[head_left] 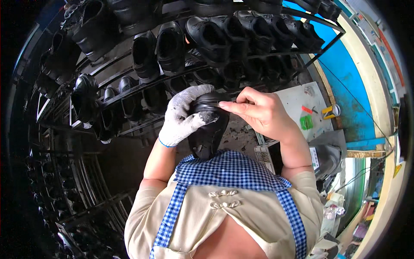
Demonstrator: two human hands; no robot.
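Note:
A black shoe (208, 137) is held up in front of my chest, its near end close to the blue checked apron (233, 170). My left hand (176, 118), in a whitish knitted glove with a blue cuff and dark smudges, is closed around the shoe from the left, thumb across its upper. My bare right hand (266, 113) comes from the right with its fingers curled and pressed together. Its fingertip meets the shoe's upper near the far end. Anything small pinched there is too hidden to make out.
Black metal racks (254, 58) full of black shoes (213, 38) stand ahead and to the left. On the right, a pale board (297, 101) carries green pieces (306, 122), a red piece (307, 109) and a yellow-and-white roll (331, 111). A grey crate (264, 157) sits below my right forearm.

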